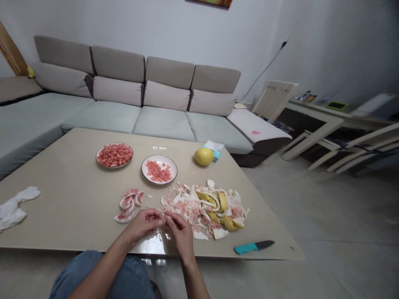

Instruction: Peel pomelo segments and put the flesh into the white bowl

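My left hand [144, 225] and my right hand [182, 236] meet fingertip to fingertip above the table's front part. Both are closed in a pinch; whatever sits between the fingers is too small to make out. Just left of them lie several pomelo segments [127, 203] with whitish membrane. To the right spreads a heap of pale membrane scraps [187, 207] with yellow pomelo peel [223, 202] on it. Behind my hands, a dark-rimmed plate [172, 166] holds a small pile of pink pomelo flesh [158, 172].
Farther back left stands a fuller plate [106, 165] of pink flesh. A whole yellow pomelo [204, 156] rests by a tissue pack [216, 153]. A teal-handled knife [254, 247] lies near the front right edge, white cloth [14, 209] at far left. Beyond the table [77, 199] is a sofa [162, 122].
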